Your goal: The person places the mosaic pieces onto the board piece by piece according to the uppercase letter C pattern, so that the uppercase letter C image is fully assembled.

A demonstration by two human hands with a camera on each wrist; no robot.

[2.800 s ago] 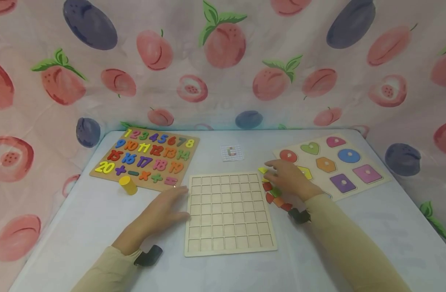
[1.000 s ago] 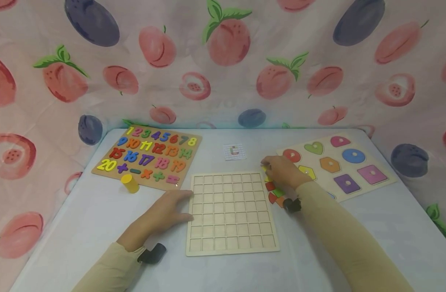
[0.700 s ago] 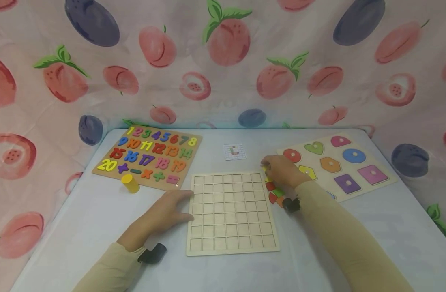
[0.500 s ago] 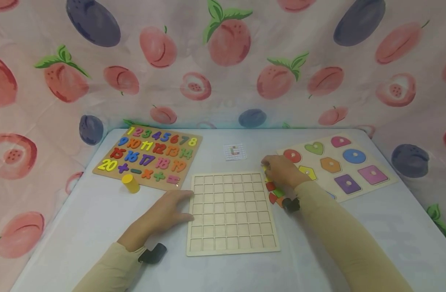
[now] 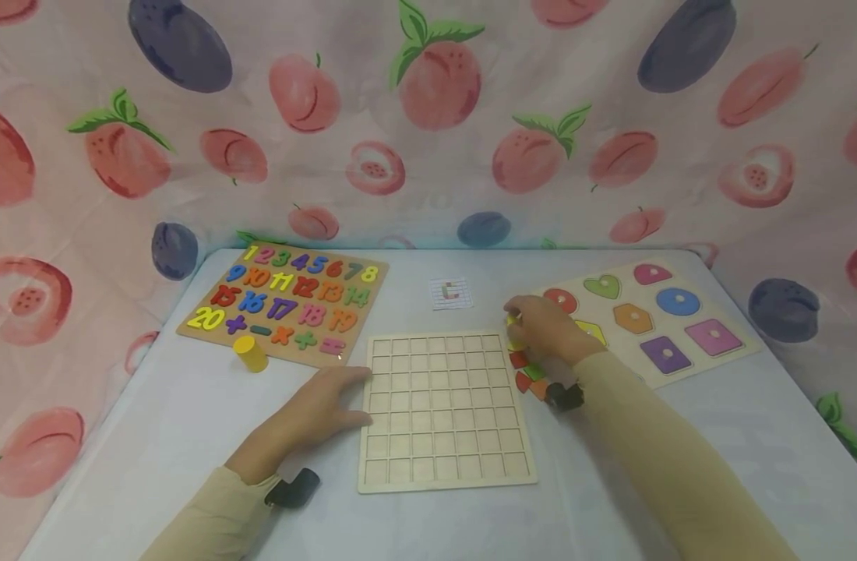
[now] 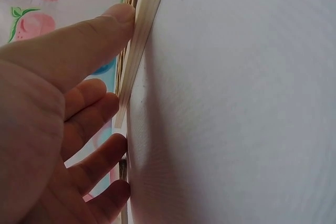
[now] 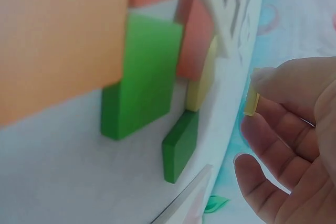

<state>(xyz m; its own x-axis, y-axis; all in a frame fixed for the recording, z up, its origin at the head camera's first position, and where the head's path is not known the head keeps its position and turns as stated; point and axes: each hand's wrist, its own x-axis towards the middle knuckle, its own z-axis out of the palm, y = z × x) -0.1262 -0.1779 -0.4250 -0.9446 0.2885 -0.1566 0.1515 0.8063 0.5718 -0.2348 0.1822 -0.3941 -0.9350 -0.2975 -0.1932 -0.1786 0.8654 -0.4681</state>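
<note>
My right hand (image 5: pixel 551 331) pinches a small flat yellow wooden block (image 7: pixel 252 95) between thumb and fingertips, held over the table beyond the other blocks. Below it, by the right edge of the pale wooden grid board (image 5: pixel 439 409), lie a red block (image 5: pixel 518 359), a green block (image 5: pixel 534 372) and an orange block (image 5: pixel 538 389). Another yellow block (image 7: pixel 203 80) and a smaller green one (image 7: pixel 181 145) show in the right wrist view. My left hand (image 5: pixel 319 409) is spread at the board's left edge, the thumb (image 6: pixel 123 13) against its side. The grid's squares hold no blocks.
Behind the board lies a paper card (image 5: pixel 451 294) with a coloured pattern. A number puzzle (image 5: pixel 361 312) is at the back left, with a yellow cylinder (image 5: pixel 250 354) by its front edge. A shape puzzle (image 5: pixel 716 362) lies at the right, partly behind my right hand.
My right hand has gone from hovering over the blocks with loose fingers to pinching a yellow block, and has just shifted slightly. The left hand stays at the board's edge.
</note>
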